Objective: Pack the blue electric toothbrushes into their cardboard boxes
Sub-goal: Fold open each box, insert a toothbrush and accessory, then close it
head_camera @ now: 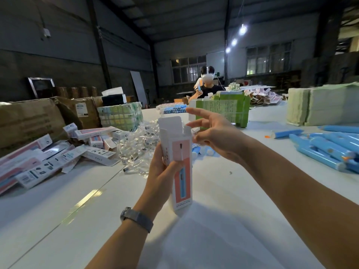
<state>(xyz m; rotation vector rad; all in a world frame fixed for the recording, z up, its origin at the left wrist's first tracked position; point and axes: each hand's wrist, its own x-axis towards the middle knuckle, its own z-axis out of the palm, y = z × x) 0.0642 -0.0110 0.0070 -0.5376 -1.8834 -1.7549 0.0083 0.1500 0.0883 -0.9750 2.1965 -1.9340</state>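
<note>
Fingers of left hand wrapped round slim, open-topped cardboard box; right hand hovering beside its flaps, loosely spread, empty.

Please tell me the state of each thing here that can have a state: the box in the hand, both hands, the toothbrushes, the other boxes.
Cardboard box: upright, top flaps open.
Left hand: grips the box.
Right hand: fingers spread, holds nothing, beside the box top.
Blue toothbrushes: loose, lying on the table, unpacked.
Boxes at left: piled lying down, some with flaps open.
Clear plastic bags: crumpled in a heap.
</note>
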